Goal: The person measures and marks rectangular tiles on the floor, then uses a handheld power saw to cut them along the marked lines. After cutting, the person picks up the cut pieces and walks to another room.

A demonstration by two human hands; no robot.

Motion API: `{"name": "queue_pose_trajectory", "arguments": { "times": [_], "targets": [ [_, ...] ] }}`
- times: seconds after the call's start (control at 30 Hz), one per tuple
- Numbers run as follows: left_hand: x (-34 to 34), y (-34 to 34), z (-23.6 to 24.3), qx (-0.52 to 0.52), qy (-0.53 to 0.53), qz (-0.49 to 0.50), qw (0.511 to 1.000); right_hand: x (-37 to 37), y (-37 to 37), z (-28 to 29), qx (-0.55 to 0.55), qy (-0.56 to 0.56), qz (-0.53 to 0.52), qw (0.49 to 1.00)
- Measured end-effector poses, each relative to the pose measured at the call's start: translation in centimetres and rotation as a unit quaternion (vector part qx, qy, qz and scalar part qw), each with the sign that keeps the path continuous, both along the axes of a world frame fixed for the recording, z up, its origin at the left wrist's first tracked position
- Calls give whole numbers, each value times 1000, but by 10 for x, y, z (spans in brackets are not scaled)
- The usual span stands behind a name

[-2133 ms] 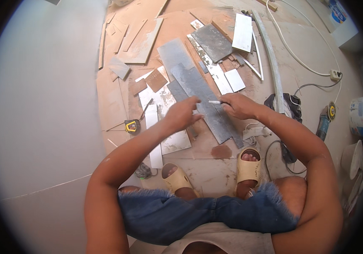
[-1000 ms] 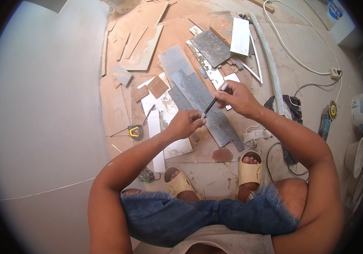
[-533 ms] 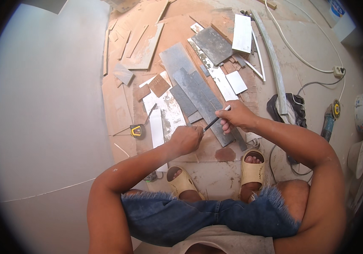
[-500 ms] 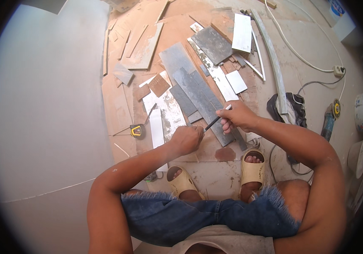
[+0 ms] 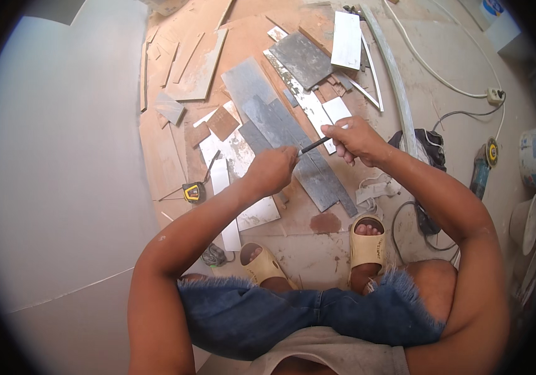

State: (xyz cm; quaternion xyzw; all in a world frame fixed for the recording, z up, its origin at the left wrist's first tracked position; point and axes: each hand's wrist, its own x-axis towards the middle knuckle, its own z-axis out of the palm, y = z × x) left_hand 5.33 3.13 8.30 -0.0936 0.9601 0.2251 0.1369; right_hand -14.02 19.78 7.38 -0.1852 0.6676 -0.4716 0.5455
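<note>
The pen (image 5: 315,144) was between the two hands, and it seemed to be up over the long grey board (image 5: 321,179). The left hand (image 5: 273,169) was closed, with its fingertips pinching the left end of the pen. The right hand (image 5: 359,140) was partly closed: the thumb and first finger pinched near the other end, and the rest of its fingers curled loosely and held nothing I could see.

The pen was thin and straight, black in the middle and pale at the right end. It looked light and stiff, most likely smooth plastic, so it might slip a bit but not break easily. The black middle looked like a good place to hold it. Fingers hid the left tip, so I could not tell if a cap was there.

The board was flat and looked hard, with straight sides and smudges on top. The white strip (image 5: 226,206) looked smooth, and the brown square (image 5: 223,123) looked rougher. The tape (image 5: 193,192) was yellow and black, with a chunky shape
</note>
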Motion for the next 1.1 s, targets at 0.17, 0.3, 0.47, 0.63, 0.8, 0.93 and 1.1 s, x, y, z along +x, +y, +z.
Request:
{"name": "queue_pose_trajectory", "arguments": {
  "times": [0.17,0.3,0.47,0.63,0.8,0.93,1.1],
  "targets": [
    [10,9,-15,26,18,31,999,1,14,-21,66,-97,-15,993],
    [-2,-2,-46,210,-178,269,923,-17,16,-33,32,76,-30,996],
    [-1,23,-82,365,-238,509,742,-43,24,-45,15,152,-60,986],
    [26,11,-119,407,-171,482,757,-34,36,-49,33,164,-33,985],
    [59,-18,-115,498,-114,404,759,-37,36,-49,35,171,-52,983],
    [126,-72,-85,426,-153,351,819,-36,30,-41,2,160,-22,987],
    [247,-118,-81,380,-169,387,823,-15,15,-55,4,125,23,992]
  ]
}}
